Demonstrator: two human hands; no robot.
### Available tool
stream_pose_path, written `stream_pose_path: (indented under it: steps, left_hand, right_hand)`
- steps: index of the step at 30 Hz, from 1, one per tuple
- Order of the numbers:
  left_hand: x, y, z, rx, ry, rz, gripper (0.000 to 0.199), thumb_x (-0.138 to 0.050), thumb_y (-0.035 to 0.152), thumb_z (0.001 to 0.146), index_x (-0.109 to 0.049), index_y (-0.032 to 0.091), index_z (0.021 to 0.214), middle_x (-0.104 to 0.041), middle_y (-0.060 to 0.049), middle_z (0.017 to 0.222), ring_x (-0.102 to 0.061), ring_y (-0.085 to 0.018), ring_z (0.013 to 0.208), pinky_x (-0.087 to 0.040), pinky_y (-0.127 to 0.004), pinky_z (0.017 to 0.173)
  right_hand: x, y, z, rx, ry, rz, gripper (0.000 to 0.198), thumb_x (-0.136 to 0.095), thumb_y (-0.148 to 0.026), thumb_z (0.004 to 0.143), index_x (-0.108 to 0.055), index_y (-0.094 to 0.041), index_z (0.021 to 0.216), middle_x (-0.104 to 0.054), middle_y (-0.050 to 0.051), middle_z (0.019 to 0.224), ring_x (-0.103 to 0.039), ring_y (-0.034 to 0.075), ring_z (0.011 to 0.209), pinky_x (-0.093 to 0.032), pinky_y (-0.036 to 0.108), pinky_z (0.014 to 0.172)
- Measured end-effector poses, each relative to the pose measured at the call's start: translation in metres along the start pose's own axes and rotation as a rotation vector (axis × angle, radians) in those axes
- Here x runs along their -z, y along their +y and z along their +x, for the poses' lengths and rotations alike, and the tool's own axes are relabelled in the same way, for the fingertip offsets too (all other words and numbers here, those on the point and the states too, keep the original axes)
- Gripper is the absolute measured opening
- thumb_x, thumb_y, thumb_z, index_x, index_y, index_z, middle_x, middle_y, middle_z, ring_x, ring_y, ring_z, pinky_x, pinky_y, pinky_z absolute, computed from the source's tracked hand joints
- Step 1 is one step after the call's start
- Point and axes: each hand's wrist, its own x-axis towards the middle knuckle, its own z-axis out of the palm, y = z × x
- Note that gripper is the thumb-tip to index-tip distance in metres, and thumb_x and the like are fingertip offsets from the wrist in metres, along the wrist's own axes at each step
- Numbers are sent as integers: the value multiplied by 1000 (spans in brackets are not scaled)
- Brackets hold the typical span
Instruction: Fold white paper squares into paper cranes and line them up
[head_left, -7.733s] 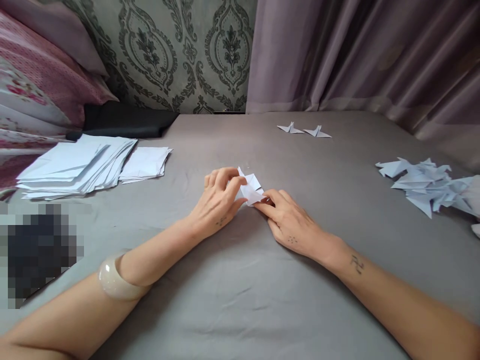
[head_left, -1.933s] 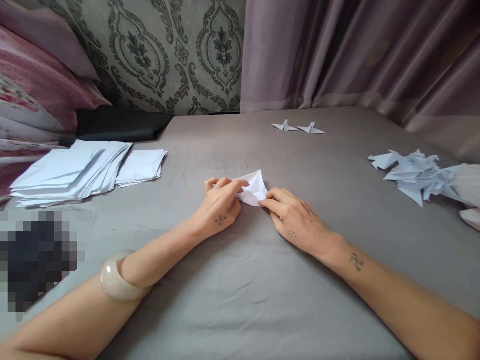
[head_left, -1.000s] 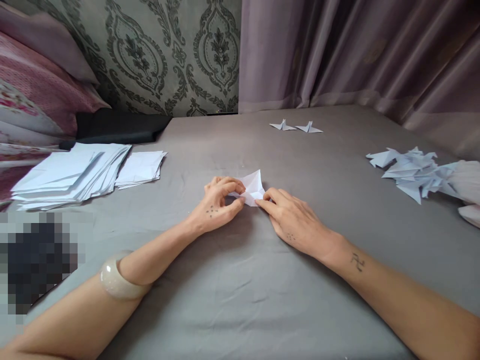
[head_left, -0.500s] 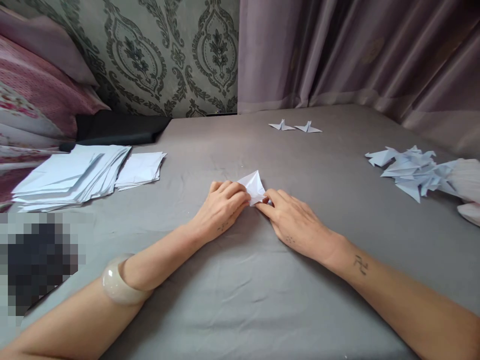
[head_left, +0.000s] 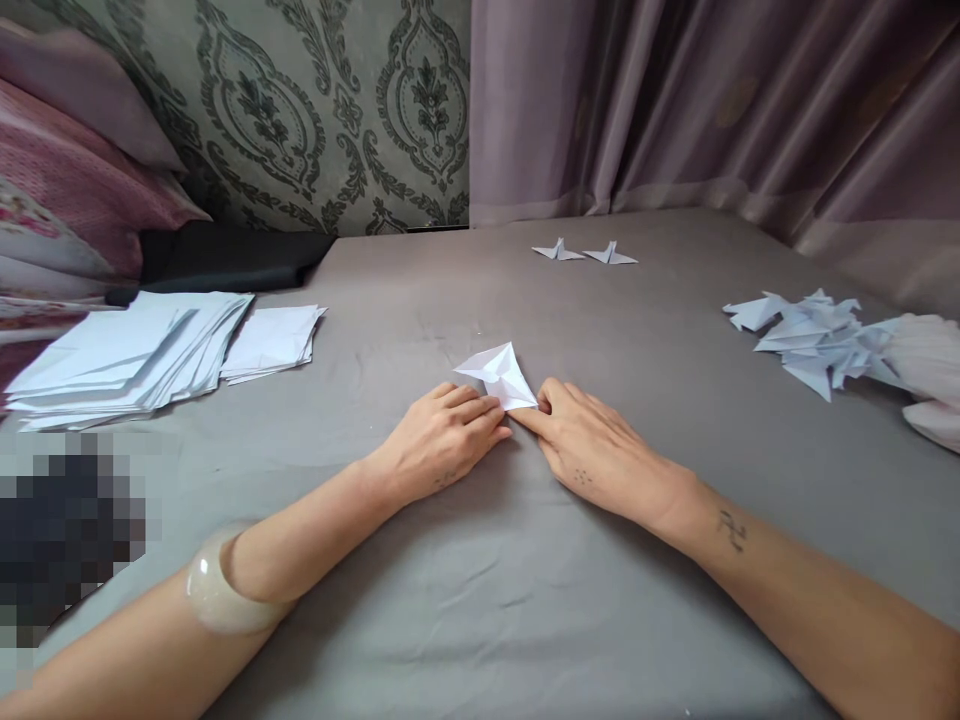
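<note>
A small sheet of white folded paper [head_left: 506, 375] lies on the grey cloth in front of me, creased into triangular facets, with one point toward the far side and another to the left. My left hand [head_left: 448, 440] is at its near left edge, fingers bent together and the thumb under them. The paper's near right corner is pinched between the thumb and curled fingers of my right hand [head_left: 589, 440]. Both fingertips partly hide the near edge of the paper.
At left lie a stack of larger white sheets [head_left: 97, 345] and a smaller stack [head_left: 274, 340], before a folded black cloth [head_left: 232, 258]. Two folded paper figures [head_left: 558, 251] stand at the back. A heap of paper figures [head_left: 814, 335] lies at right, beside pale fabric [head_left: 930, 355].
My left hand has drawn back slightly toward me, uncovering the paper's left point, which now spreads out to the left. My right hand remains at the right corner. The view has shifted slightly.
</note>
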Motion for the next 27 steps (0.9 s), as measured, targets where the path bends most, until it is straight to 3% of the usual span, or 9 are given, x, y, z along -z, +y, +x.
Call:
stream_pose_path:
  steps: [7, 14, 21, 24, 27]
  left_hand:
    - [2, 0, 1, 67, -94, -134, 35, -36, 33, 98, -64, 15, 110, -66, -9, 100, -58, -20, 91, -50, -33, 81]
    - [5, -2, 2, 79, -154, -184, 38, -35, 35, 98, -62, 18, 120, -62, -10, 102, -54, -20, 92, -48, -35, 84]
    - [0, -6, 4, 77, -150, -228, 41, -38, 39, 97, -55, 23, 131, -56, -11, 105, -50, -19, 86, -46, -39, 85]
    - [-3, -8, 4, 100, -122, -276, 39, -39, 38, 96, -58, 23, 127, -57, -11, 106, -53, -19, 90, -47, -37, 85]
    - [-5, -11, 2, 148, -46, -334, 32, -40, 33, 97, -66, 21, 112, -61, -9, 106, -57, -19, 93, -48, -34, 83]
  right_hand:
    - [10, 4, -3, 29, -69, 11, 30, -39, -13, 92, -63, -24, 105, -52, 5, 93, -48, 16, 80, -36, 28, 68]
    - [20, 8, -5, 26, -136, 87, 36, -39, -9, 90, -65, -28, 108, -55, 5, 96, -52, 16, 84, -38, 29, 68]
    - [27, 10, -5, -2, -150, 131, 34, -42, -9, 88, -69, -27, 99, -58, 4, 95, -56, 15, 86, -40, 27, 67]
    - [28, 12, -4, -11, -144, 154, 31, -43, -12, 88, -69, -27, 93, -60, 3, 95, -57, 14, 85, -38, 26, 64]
    - [23, 14, 0, -37, -86, 209, 26, -45, -18, 88, -69, -27, 91, -62, 2, 91, -58, 14, 80, -38, 26, 64]
